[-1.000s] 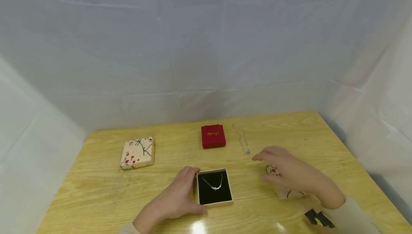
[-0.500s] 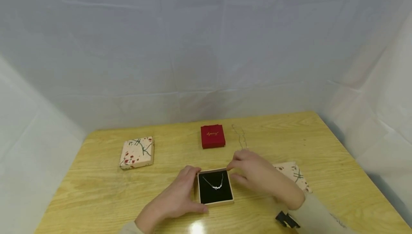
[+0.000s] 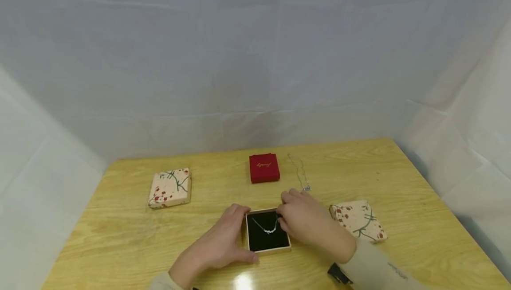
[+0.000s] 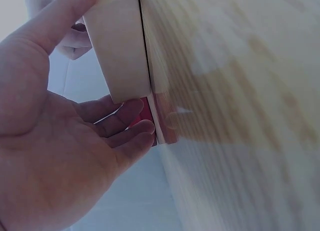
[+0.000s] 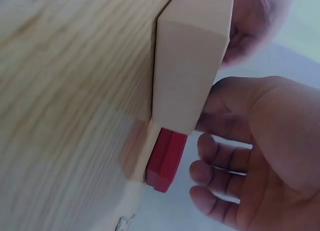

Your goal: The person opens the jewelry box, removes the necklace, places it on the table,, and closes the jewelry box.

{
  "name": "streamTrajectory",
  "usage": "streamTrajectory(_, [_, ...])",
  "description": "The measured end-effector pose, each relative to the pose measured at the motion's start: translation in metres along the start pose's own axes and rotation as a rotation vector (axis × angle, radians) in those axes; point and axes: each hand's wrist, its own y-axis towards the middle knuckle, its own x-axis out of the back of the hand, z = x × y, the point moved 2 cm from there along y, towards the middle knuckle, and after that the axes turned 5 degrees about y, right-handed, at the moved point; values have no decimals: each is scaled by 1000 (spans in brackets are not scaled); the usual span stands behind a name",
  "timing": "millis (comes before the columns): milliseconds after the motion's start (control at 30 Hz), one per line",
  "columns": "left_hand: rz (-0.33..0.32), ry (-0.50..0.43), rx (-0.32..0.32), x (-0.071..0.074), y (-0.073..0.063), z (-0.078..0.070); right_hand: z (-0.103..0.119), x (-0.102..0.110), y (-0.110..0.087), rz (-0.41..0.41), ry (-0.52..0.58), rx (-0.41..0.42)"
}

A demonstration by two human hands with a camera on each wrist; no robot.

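A small open box (image 3: 273,250) with a black lining stands in front of me, a silver necklace (image 3: 269,231) lying inside it. My left hand (image 3: 221,239) holds the box from the left, fingers at its far corner and thumb at its near edge. At the box's right side is my right hand (image 3: 309,219), with thumb and index finger dipping over the rim by the chain's right end. The box wall (image 5: 187,73) hides those two fingertips in the right wrist view, so I cannot tell whether they pinch the chain; the other fingers curl loosely outside.
A flower-patterned lid (image 3: 361,223) lies right of the box. Another flower-patterned box (image 3: 170,188) sits at the left. Toward the back are a red jewelry box (image 3: 264,168) and a second necklace (image 3: 306,188). White cloth (image 3: 247,59) surrounds the wooden table (image 3: 131,237).
My right hand has moved left from over the patterned lid to the box's right rim, its fingertips now inside. The left hand has stayed at the box.
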Motion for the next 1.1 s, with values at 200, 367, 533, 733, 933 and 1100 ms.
streamTrajectory(200, [-4,2,-1,1,1,-1,6,-5,5,15,-37,-38])
streamTrajectory(367, [-6,1,-1,1,1,-1,7,-10,11,14,-32,-81])
streamTrajectory(533, [-9,4,3,1,0,-1,6,-12,13,-37,-38,-57])
streamTrajectory(733, [-11,25,4,0,0,-2,3,-11,12,-84,38,-32])
streamTrajectory(933, [-26,38,4,0,0,-3,1,-8,10,-119,46,-5])
streamTrajectory(1100, [-35,39,5,0,-1,-4,-1,-4,8,-142,74,7])
